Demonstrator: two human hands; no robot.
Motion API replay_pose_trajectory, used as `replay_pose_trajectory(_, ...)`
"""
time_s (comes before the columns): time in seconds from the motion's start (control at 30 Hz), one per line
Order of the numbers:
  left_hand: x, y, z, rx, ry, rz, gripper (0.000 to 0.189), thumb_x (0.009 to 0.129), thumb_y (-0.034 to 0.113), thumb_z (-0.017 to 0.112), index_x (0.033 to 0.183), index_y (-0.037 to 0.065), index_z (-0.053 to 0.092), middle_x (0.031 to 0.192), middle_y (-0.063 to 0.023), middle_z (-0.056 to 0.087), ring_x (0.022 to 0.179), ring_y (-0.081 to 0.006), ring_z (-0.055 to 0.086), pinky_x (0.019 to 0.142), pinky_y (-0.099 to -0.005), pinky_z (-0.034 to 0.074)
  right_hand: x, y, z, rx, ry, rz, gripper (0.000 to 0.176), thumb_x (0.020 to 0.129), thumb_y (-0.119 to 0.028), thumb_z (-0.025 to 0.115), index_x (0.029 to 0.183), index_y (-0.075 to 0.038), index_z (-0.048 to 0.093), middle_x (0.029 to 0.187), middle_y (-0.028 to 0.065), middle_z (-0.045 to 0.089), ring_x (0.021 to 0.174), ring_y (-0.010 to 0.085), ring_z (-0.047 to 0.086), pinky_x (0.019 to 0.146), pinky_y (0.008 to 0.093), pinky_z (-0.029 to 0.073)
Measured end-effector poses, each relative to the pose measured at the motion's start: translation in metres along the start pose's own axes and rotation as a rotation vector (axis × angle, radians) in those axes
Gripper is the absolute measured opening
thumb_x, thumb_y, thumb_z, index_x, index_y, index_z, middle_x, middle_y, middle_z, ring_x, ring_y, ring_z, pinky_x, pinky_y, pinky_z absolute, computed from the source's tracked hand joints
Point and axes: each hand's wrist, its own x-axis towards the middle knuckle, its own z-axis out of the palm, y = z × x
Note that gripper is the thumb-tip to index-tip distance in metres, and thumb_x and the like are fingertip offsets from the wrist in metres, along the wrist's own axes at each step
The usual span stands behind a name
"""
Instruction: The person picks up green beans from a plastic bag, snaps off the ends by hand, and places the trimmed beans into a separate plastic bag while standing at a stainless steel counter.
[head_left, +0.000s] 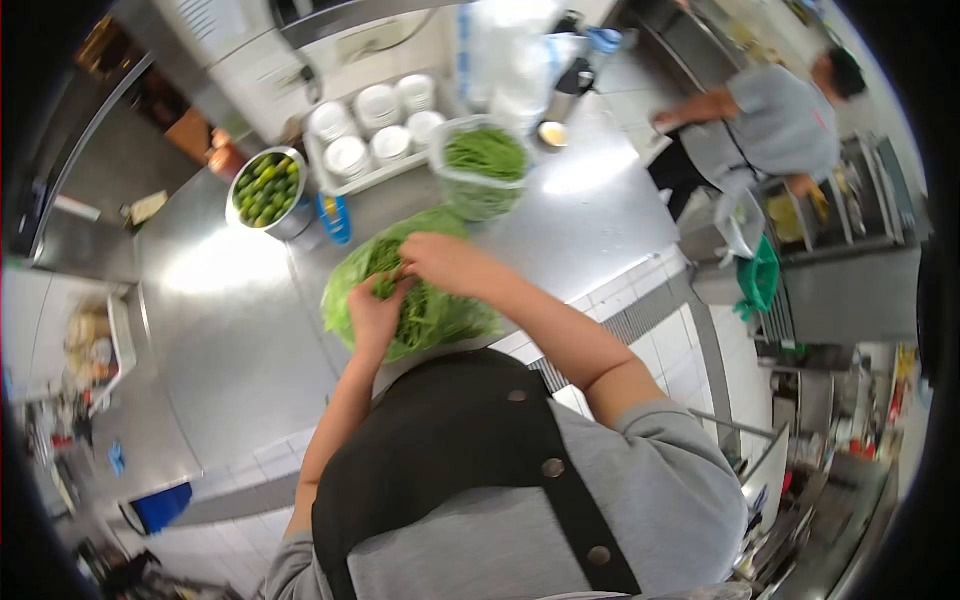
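Note:
A green plastic bag of leafy herbs lies open on the steel counter, close to my apron. Over the bag, my left hand is closed on some green herbs. My right hand meets it from the right, its fingers pinched together at the same herbs. The fingertips of both hands nearly touch, and the stems between them are small. Just beyond the bag stands a clear plastic container filled with cut greens.
A metal bowl of green limes, a blue-handled item and a tray of white cups stand behind the bag on the steel counter. A person in grey works at the right.

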Motion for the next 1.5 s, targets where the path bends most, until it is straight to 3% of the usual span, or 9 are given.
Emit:
replay_pose_trajectory(0.17,0.006,0.01,-0.009,0.052,-0.054,-0.097,0.02,0.081,0.012,0.081,0.097,0.0,0.077,0.065,-0.0072,0.067,0.058,-0.0105,0.054,0.058,-0.0303,0.046,-0.004,-0.015,-0.004,0.128,0.152,0.049,0.01,0.087,-0.01,0.066,0.089,-0.002,0.06,0.091,0.0123,0.061,0.088,0.0311,0.063,0.077,0.0421,0.05)
replay_pose_trajectory(0.27,0.005,-0.01,-0.012,-0.008,-0.069,-0.062,0.018,0.082,0.011,0.08,0.094,-0.002,0.077,0.066,-0.0045,0.067,0.06,-0.0088,0.056,0.058,-0.0285,0.046,-0.004,-0.019,0.0,0.993,0.033,0.281,0.005,0.089,-0.006,0.066,0.092,-0.003,0.063,0.094,0.0074,0.065,0.084,0.0192,0.063,0.073,0.0359,0.051)
replay_pose_trajectory(0.37,-0.001,-0.014,-0.015,-0.095,-0.023,-0.174,0.017,0.083,0.011,0.08,0.092,-0.003,0.076,0.07,-0.0027,0.068,0.058,-0.0075,0.055,0.054,-0.0263,0.043,-0.002,-0.009,0.02,1.15,0.086,0.324,0.009,0.09,-0.008,0.07,0.095,-0.003,0.064,0.098,0.005,0.068,0.085,0.0112,0.062,0.073,0.0306,0.051)
replay_pose_trajectory(0.4,-0.002,0.006,-0.019,-0.176,-0.03,-0.302,0.016,0.087,0.006,0.076,0.096,-0.006,0.072,0.088,-0.0107,0.075,0.057,-0.0059,0.055,0.052,-0.0219,0.041,-0.005,-0.009,0.022,0.956,0.128,0.31,0.012,0.09,-0.011,0.072,0.096,-0.002,0.065,0.097,0.0055,0.069,0.085,0.0117,0.062,0.075,0.0304,0.052)
replay_pose_trajectory(0.47,-0.001,0.014,-0.025,-0.343,0.035,-0.375,0.017,0.088,0.006,0.076,0.099,-0.005,0.07,0.091,-0.013,0.076,0.053,-0.0043,0.051,0.049,-0.0204,0.036,-0.012,-0.009,0.025,0.561,0.208,0.269,0.02,0.09,-0.016,0.075,0.097,0.0,0.066,0.097,0.0064,0.07,0.085,0.0127,0.064,0.077,0.0301,0.052)
replay_pose_trajectory(0.77,0.005,0.033,-0.03,-0.542,0.142,-0.287,0.018,0.088,0.009,0.077,0.1,-0.003,0.069,0.092,-0.0144,0.076,0.047,-0.0015,0.043,0.043,-0.0193,0.03,-0.016,-0.021,0.05,0.963,0.0,0.35,0.019,0.091,-0.017,0.075,0.097,0.0,0.068,0.084,0.0034,0.068,0.078,0.0094,0.061,0.073,0.028,0.05)
replay_pose_trajectory(1.07,0.003,0.016,-0.033,-0.556,0.263,-0.264,0.018,0.09,0.013,0.075,0.097,-0.003,0.069,0.091,-0.0145,0.075,0.046,-0.0036,0.04,0.042,-0.0209,0.029,-0.021,-0.038,0.043,0.787,0.2,0.242,0.01,0.092,-0.011,0.07,0.094,-0.001,0.065,0.08,0.0043,0.067,0.074,0.0113,0.059,0.069,0.0297,0.049)
replay_pose_trajectory(1.23,0.003,0.007,-0.036,-0.657,0.291,-0.419,0.017,0.092,0.014,0.073,0.097,0.001,0.065,0.09,-0.0114,0.073,0.046,-0.0043,0.039,0.043,-0.0212,0.028,-0.019,-0.069,0.017,0.679,0.326,-0.057,0.01,0.089,-0.01,0.071,0.092,-0.002,0.066,0.081,0.0079,0.065,0.075,0.0182,0.062,0.07,0.0322,0.049)
replay_pose_trajectory(1.5,-0.005,-0.015,-0.058,-1.402,-0.169,-0.883,0.012,0.101,0.019,0.06,0.105,0.007,0.058,0.067,0.0036,0.049,0.05,-0.0034,0.041,0.042,-0.0175,0.032,-0.009,-0.006,0.034,0.106,0.01,0.161,0.018,0.091,-0.019,0.068,0.086,-0.002,0.064,0.087,0.0137,0.061,0.086,0.0309,0.062,0.076,0.0411,0.05)
